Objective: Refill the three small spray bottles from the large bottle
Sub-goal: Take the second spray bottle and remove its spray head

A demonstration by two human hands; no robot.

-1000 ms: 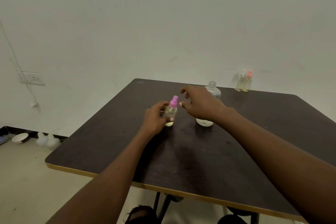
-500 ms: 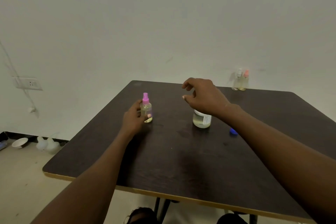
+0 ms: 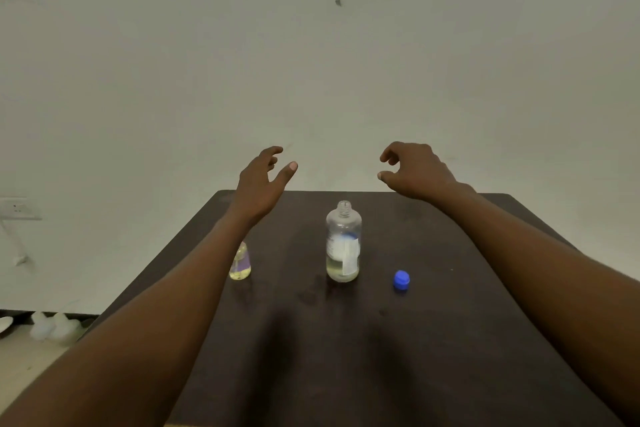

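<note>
The large clear bottle [image 3: 343, 242] stands uncapped in the middle of the dark table [image 3: 346, 357], with yellowish liquid in its lower part. Its blue cap [image 3: 401, 280] lies on the table to its right. One small spray bottle [image 3: 240, 262] stands to the left, its top hidden behind my left forearm. My left hand [image 3: 265, 180] hovers open above the far table edge, holding nothing. My right hand [image 3: 414, 170] hovers at the same height, fingers curled but apart, empty. The other two small bottles are out of sight.
A plain white wall rises right behind the table. On the floor at the lower left stand white plastic containers [image 3: 52, 328] and part of a bowl [image 3: 5, 324]. A wall socket [image 3: 19, 208] sits at the left.
My left hand let go of the pink-capped spray bottle, which now stands alone. Both hands rose and moved toward the far edge. The view shifted, so the two bottles at the back are no longer seen.
</note>
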